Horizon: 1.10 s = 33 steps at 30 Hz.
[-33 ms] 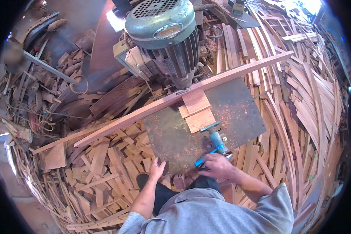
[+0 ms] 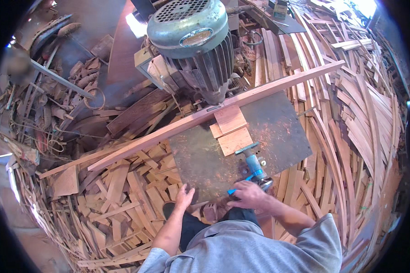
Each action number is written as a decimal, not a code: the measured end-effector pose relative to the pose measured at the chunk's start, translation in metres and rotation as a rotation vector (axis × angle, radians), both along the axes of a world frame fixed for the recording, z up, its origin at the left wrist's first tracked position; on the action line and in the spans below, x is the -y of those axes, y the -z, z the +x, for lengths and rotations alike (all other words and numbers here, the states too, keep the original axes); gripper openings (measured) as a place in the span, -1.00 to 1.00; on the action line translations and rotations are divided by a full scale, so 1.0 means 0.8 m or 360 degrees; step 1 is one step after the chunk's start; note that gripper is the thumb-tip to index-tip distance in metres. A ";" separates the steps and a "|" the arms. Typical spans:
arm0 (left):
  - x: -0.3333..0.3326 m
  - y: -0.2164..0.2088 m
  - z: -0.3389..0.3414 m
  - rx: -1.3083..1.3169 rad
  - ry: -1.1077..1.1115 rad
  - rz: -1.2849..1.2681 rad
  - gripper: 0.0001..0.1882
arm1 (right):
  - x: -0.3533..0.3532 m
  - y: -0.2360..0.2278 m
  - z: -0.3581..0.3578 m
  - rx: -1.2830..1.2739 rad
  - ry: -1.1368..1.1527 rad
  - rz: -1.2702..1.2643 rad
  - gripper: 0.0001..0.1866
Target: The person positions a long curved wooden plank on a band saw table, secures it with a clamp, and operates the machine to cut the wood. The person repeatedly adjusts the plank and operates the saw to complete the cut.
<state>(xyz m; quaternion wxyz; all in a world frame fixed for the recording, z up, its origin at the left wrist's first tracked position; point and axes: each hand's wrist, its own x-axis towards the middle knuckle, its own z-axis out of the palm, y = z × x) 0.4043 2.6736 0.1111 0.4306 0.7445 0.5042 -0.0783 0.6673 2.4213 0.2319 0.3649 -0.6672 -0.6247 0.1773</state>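
My left hand [image 2: 184, 196] lies flat on the near edge of a dusty metal table plate [image 2: 282, 132], fingers apart and holding nothing. My right hand [image 2: 249, 194] is curled around the blue handle of a clamp-like tool [image 2: 255, 166] lying on the plate. The tool's head presses against pale wooden blocks [image 2: 232, 132]. These blocks sit against a long reddish wooden strip [image 2: 168, 131], which runs diagonally across the plate's far edge. A large grey-green electric motor [image 2: 191, 41] stands just beyond the strip.
Heaps of wood offcuts [image 2: 118, 191] cover the floor to the left. Long curved wooden slats [image 2: 355, 132] are piled to the right. Scrap metal and wire [image 2: 45, 104] lie at the far left. My dark shoe [image 2: 169, 210] stands among the offcuts.
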 end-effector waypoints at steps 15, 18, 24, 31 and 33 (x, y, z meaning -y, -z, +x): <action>-0.240 -0.394 0.345 0.1797 -0.0190 0.0043 -0.42 | -0.101 0.088 -0.038 0.0354 -0.0023 -0.1410 -0.27; -0.262 -0.439 0.386 0.1887 -0.0261 -0.0014 -0.35 | -0.118 0.073 -0.032 0.0282 -0.0149 -0.1696 -0.31; -0.328 -0.467 0.450 0.2189 -0.0226 -0.0190 -0.24 | -0.125 0.056 -0.039 0.0409 -0.0224 -0.1807 -0.55; -0.323 -0.461 0.489 0.2357 -0.0286 -0.0395 -0.28 | -0.122 0.071 -0.048 0.0395 -0.0181 -0.1841 -0.72; -0.318 -0.456 0.488 0.2539 -0.0196 -0.0321 -0.24 | -0.122 0.078 -0.051 0.0494 -0.0060 -0.1785 -0.74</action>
